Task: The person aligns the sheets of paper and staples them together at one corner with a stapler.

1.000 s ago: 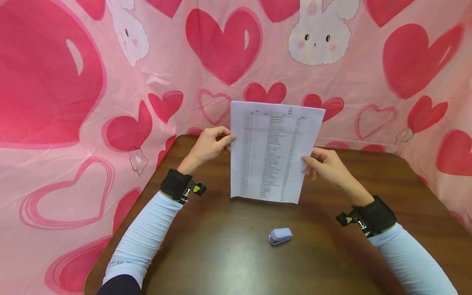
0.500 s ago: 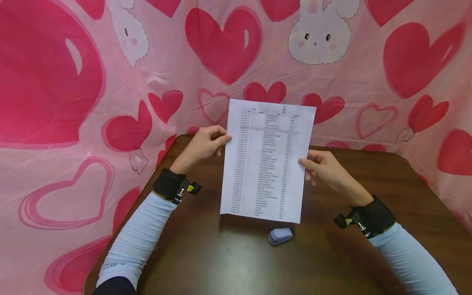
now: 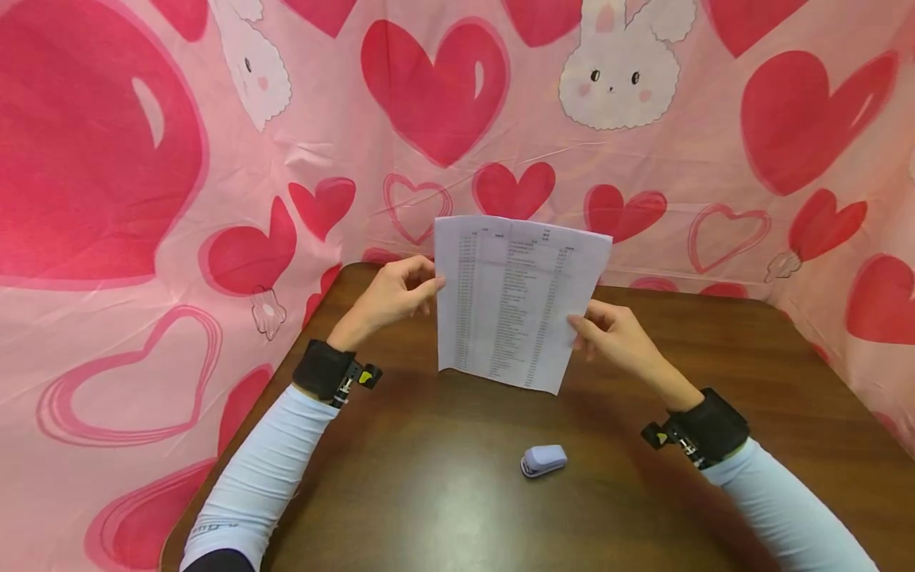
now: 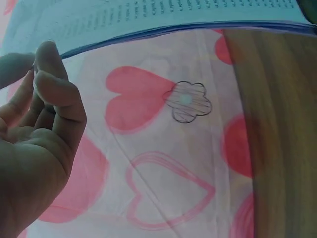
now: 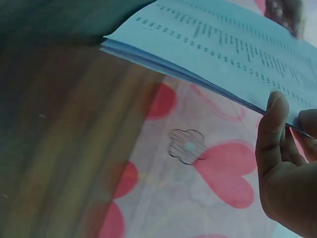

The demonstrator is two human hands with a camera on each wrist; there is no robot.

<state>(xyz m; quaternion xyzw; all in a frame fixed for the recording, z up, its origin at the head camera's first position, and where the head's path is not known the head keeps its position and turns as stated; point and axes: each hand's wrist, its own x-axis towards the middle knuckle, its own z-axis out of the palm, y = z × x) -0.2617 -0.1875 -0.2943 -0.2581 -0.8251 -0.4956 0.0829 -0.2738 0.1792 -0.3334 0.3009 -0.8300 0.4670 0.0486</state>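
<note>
Several stacked sheets of printed paper (image 3: 500, 310) are held up above the table, their text in columns facing the head camera. My left hand (image 3: 393, 295) pinches the left edge of the stack between thumb and fingers. On the opposite edge, somewhat lower, my right hand (image 3: 616, 332) pinches it too. The right wrist view shows the layered edge of the paper stack (image 5: 198, 82), with slight gaps between sheets. A small pale lilac stapler (image 3: 544, 460) lies on the table below the paper, touched by neither hand.
The brown wooden table (image 3: 400, 469) spreads under both arms, with rounded far corners. A pink cloth backdrop (image 3: 357, 103) with hearts and rabbits hangs close behind the table and along its left side.
The paper stack first swung nearer and lower, its bottom edge close to the stapler, then tipped back away. Both hands are slightly lower and further left than a second ago, still gripping it.
</note>
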